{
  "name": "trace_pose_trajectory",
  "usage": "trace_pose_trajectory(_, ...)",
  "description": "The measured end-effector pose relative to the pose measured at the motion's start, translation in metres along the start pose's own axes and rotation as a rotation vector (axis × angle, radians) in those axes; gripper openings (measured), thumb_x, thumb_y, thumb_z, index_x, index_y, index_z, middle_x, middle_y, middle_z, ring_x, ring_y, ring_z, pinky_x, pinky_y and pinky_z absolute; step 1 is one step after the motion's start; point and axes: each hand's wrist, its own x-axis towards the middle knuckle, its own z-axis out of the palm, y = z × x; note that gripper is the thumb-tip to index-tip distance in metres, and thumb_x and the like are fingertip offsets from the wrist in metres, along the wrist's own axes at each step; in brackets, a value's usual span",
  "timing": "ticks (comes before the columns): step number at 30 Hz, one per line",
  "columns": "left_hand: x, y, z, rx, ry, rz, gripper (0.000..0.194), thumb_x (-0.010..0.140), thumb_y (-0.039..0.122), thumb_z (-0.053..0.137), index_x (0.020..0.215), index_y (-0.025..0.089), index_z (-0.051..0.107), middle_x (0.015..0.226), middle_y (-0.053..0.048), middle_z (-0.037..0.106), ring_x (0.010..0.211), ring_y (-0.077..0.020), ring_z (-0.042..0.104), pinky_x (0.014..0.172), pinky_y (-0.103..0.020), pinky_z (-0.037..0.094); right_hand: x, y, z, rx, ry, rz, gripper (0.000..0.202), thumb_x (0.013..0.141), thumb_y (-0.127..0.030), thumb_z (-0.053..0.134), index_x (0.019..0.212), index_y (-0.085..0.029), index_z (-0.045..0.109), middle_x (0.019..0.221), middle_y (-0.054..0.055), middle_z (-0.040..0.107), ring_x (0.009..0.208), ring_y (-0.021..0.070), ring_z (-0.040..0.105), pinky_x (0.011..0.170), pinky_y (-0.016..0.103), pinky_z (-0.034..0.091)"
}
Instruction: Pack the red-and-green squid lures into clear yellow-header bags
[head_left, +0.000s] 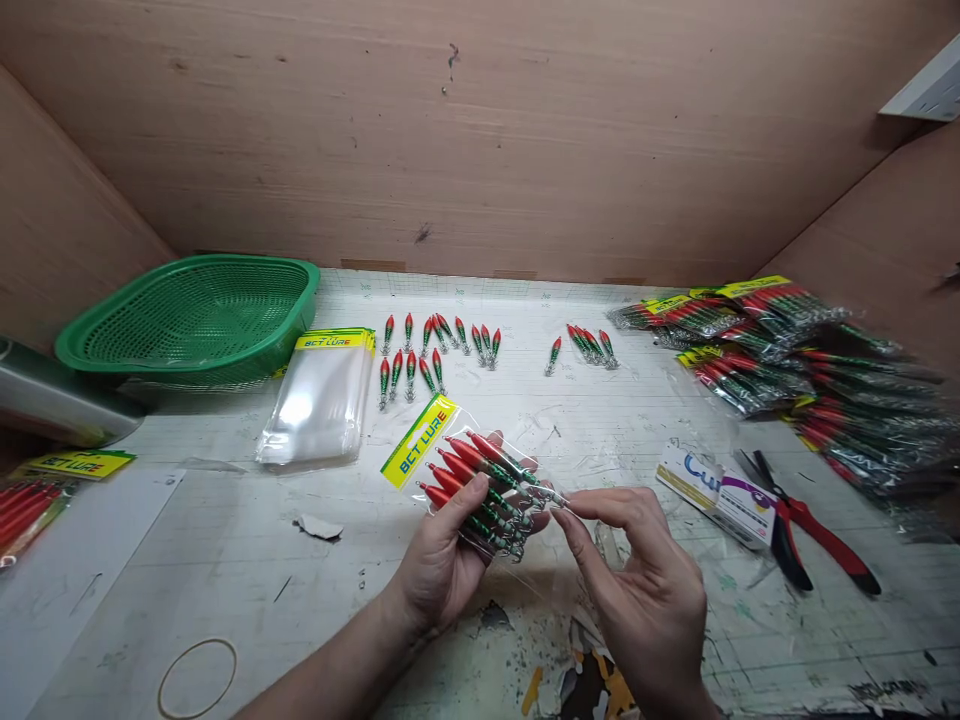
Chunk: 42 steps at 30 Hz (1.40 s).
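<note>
My left hand (450,555) grips a clear plastic bag of fishing lures (480,480), its thumb lying across the front. The bag's yellow and green header (420,440) points up and left. Inside, several red and green lures lie side by side, their hook ends toward the right. At that end my right hand (637,580) pinches the hook end of the uppermost lure (551,495) between thumb and forefinger. Whether the fingertips also hold the bag's edge is hard to see. More loose lures (410,375) lie in groups on the table (300,590) beyond my hands.
A green basket (262,330) stands at the back left, beside a stack of clear header bags (315,405). Filled lure packs (757,345) are piled at the right. Nearer are red-handled pliers (814,535) and a small card box (716,495). A rubber band (196,680) lies front left.
</note>
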Motion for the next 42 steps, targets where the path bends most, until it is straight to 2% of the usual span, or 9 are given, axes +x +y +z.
trace_pose_trajectory(7, 0.000, -0.002, -0.001, 0.006, 0.026, 0.010, 0.061, 0.081, 0.024, 0.065, 0.138, 0.019, 0.042, 0.114, -0.012, 0.066, 0.104, -0.0283, 0.064, 0.091, -0.047, 0.051, -0.001, -0.003, 0.006, -0.074, 0.030, -0.030, 0.016, 0.084, -0.010, 0.062, 0.097, -0.019, 0.060, 0.089, 0.004, 0.062, 0.088, 0.0188, 0.056, 0.077, 0.035, 0.046)
trace_pose_trajectory(13, 0.002, -0.002, 0.000, 0.045, 0.201, 0.023, 0.054, 0.077, 0.018, 0.066, 0.129, 0.013, 0.051, 0.099, -0.012, 0.071, 0.100, -0.0277, 0.065, 0.092, -0.044, 0.050, -0.002, -0.008, 0.010, -0.190, 0.045, -0.180, 0.022, 0.081, -0.006, 0.063, 0.098, -0.020, 0.058, 0.087, 0.003, 0.064, 0.084, 0.0185, 0.056, 0.076, 0.037, 0.042)
trace_pose_trajectory(18, 0.004, -0.001, 0.002, 0.048, 0.246, 0.032, 0.055, 0.074, 0.018, 0.068, 0.127, 0.011, 0.053, 0.098, -0.012, 0.071, 0.098, -0.0276, 0.066, 0.091, -0.043, 0.050, -0.003, -0.009, 0.011, -0.281, 0.077, -0.234, 0.023, 0.080, -0.005, 0.063, 0.097, -0.021, 0.059, 0.086, 0.003, 0.065, 0.082, 0.0183, 0.057, 0.075, 0.036, 0.041)
trace_pose_trajectory(25, 0.002, -0.003, -0.001, 0.072, 0.204, 0.012, 0.060, 0.074, 0.023, 0.072, 0.130, 0.015, 0.052, 0.098, -0.010, 0.072, 0.092, -0.0258, 0.067, 0.085, -0.040, 0.054, -0.005, -0.004, 0.013, -0.273, 0.083, -0.276, 0.030, 0.078, 0.001, 0.064, 0.099, -0.020, 0.060, 0.090, 0.004, 0.067, 0.083, 0.0188, 0.056, 0.075, 0.037, 0.041)
trace_pose_trajectory(33, 0.001, -0.002, 0.001, 0.077, 0.132, -0.014, 0.058, 0.077, 0.020, 0.070, 0.132, 0.019, 0.052, 0.103, -0.009, 0.071, 0.088, -0.0228, 0.068, 0.073, -0.036, 0.058, -0.009, 0.002, 0.008, -0.101, 0.118, -0.086, 0.027, 0.080, -0.005, 0.068, 0.100, -0.022, 0.061, 0.086, 0.002, 0.065, 0.084, 0.0194, 0.055, 0.075, 0.038, 0.044)
trace_pose_trajectory(42, 0.001, -0.003, 0.001, 0.103, 0.128, 0.012, 0.053, 0.075, 0.020, 0.072, 0.124, 0.013, 0.057, 0.096, -0.010, 0.072, 0.084, -0.0222, 0.068, 0.069, -0.032, 0.059, -0.012, 0.001, 0.012, -0.165, 0.162, -0.100, 0.025, 0.080, -0.006, 0.068, 0.099, -0.022, 0.062, 0.085, 0.002, 0.066, 0.082, 0.0193, 0.056, 0.074, 0.037, 0.042)
